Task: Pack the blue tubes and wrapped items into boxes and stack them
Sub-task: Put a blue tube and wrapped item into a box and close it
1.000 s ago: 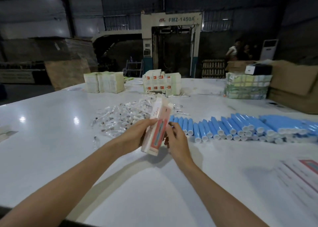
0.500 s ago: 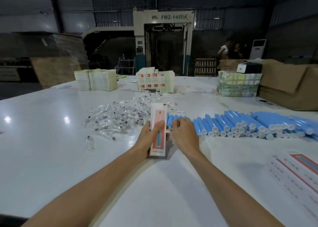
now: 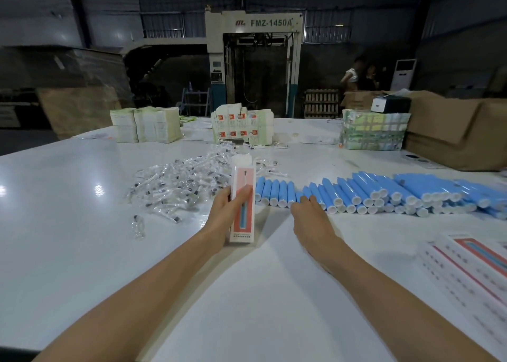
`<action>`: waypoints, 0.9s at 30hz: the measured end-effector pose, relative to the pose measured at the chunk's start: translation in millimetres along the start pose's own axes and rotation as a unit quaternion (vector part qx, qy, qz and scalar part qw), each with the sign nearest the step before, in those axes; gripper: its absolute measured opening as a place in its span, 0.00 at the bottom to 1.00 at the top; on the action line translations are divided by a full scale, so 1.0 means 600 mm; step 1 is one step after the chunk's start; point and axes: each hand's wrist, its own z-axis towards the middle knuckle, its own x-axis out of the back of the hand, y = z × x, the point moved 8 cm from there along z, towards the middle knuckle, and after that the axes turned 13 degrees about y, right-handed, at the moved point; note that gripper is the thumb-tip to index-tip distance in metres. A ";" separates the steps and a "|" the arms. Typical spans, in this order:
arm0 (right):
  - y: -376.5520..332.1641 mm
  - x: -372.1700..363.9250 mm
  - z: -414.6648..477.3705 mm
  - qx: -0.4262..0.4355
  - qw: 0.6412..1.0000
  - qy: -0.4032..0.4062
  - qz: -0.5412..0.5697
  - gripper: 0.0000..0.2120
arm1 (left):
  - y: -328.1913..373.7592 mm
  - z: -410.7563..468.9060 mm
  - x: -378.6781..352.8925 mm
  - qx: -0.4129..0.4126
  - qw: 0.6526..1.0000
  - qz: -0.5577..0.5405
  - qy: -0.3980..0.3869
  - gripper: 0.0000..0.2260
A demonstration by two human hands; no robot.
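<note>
My left hand (image 3: 223, 216) grips a tall white and red box (image 3: 242, 202), held upright above the white table (image 3: 82, 252) with its top flap open. My right hand (image 3: 308, 216) lies to the right of the box, its fingers reaching onto the blue tubes (image 3: 356, 191). Those tubes, blue with white caps, lie in a long row across the table's right half. A heap of small clear wrapped items (image 3: 178, 186) spreads out left of the box.
Flat printed boxes (image 3: 472, 263) lie at the near right. Stacks of folded cartons (image 3: 242, 127), paper bundles (image 3: 148, 124) and a strapped bundle (image 3: 374, 131) stand at the far edge. Brown cardboard boxes (image 3: 452, 131) sit far right. People stand behind, by a large machine.
My right hand has left the box and moved right onto the blue tubes. My left hand has turned the box upright and holds it alone.
</note>
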 end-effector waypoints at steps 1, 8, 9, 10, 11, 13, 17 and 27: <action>-0.003 0.007 -0.004 -0.003 1.000 -0.012 -0.004 0.15 | 0.001 0.002 0.002 -0.004 1.000 0.001 0.004 0.24; 0.020 0.030 -0.037 -0.034 0.991 -0.130 -0.001 0.15 | 0.006 -0.001 0.002 -0.019 1.000 -0.008 0.010 0.23; 0.024 0.032 -0.034 -0.043 0.991 -0.125 0.007 0.13 | 0.008 -0.003 0.000 -0.025 1.000 -0.005 0.005 0.21; 0.026 0.032 -0.031 -0.050 0.992 -0.116 0.015 0.11 | 0.011 -0.004 -0.003 -0.032 0.999 -0.001 0.001 0.19; 0.025 0.033 -0.032 -0.060 0.992 -0.109 0.023 0.09 | 0.013 -0.005 -0.004 -0.037 0.999 0.003 -0.003 0.16; 0.021 0.024 -0.038 -0.063 0.994 -0.088 0.007 0.10 | 0.018 -0.008 -0.005 -0.042 0.999 0.005 -0.008 0.13; 0.034 -0.007 -0.032 -0.081 0.993 -0.084 0.033 0.09 | 0.026 -0.012 -0.006 -0.055 0.998 0.016 -0.012 0.13; 0.101 0.110 0.069 -0.289 0.605 0.121 0.732 0.07 | 0.036 -0.027 -0.023 -0.087 0.995 0.020 -0.037 0.20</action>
